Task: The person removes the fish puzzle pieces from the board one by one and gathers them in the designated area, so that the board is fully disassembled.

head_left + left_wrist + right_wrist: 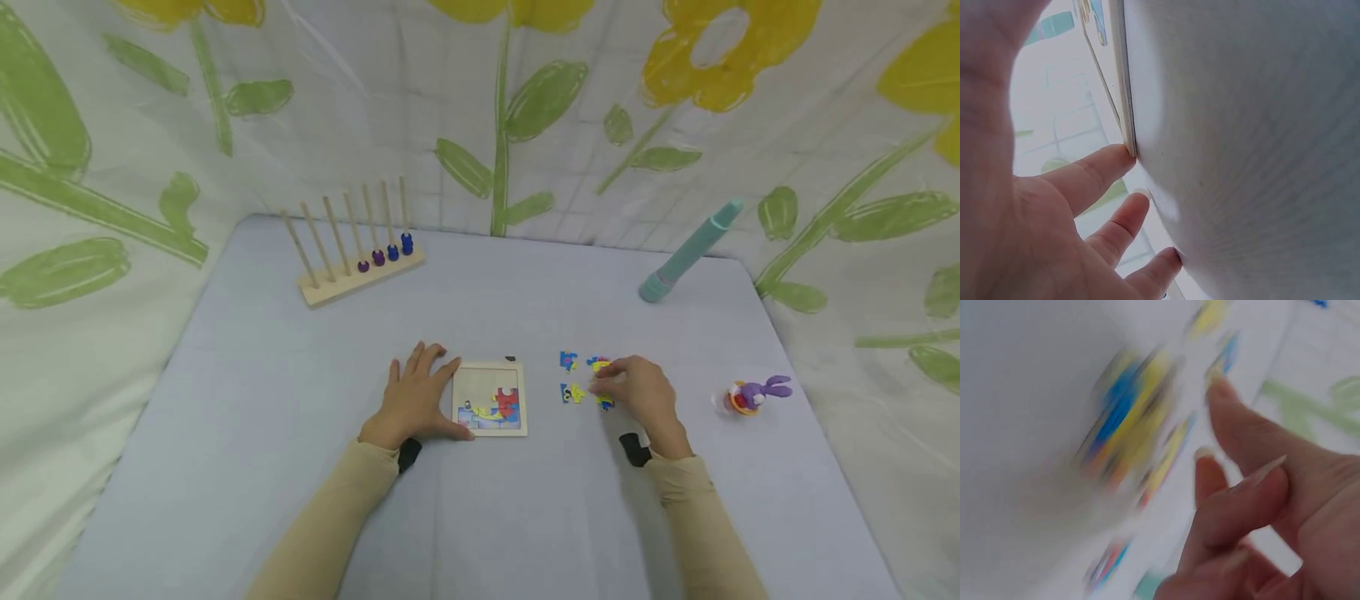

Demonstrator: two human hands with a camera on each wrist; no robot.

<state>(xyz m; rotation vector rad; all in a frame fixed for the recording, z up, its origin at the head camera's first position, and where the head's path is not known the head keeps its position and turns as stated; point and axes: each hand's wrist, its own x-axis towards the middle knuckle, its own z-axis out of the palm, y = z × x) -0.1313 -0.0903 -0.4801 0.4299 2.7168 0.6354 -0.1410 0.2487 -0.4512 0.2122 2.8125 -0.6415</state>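
My left hand [416,404] spreads along the left side of a square wooden puzzle tray [489,432]. Its thumb lies at the near left corner, and a fingertip touches the far left corner. Inside the tray, fitted jigsaw pieces [507,403] fill the bottom and right part. My right hand [643,400] hovers over loose jigsaw pieces, thumb and fingers apart with nothing between them. Near its fingertips are a yellow-and-blue piece [604,404] and a yellow piece [597,363]. Left of them lie a blue piece [567,360] and another yellow-and-blue piece [572,393]. The right wrist view is blurred.
At the back left stands a wooden peg rack [360,279] with purple and blue beads. A teal tube-shaped object [686,254] is at the back right. A purple rabbit toy [753,395] lies at the right. A small dark bit [511,358] is by the tray's far edge.
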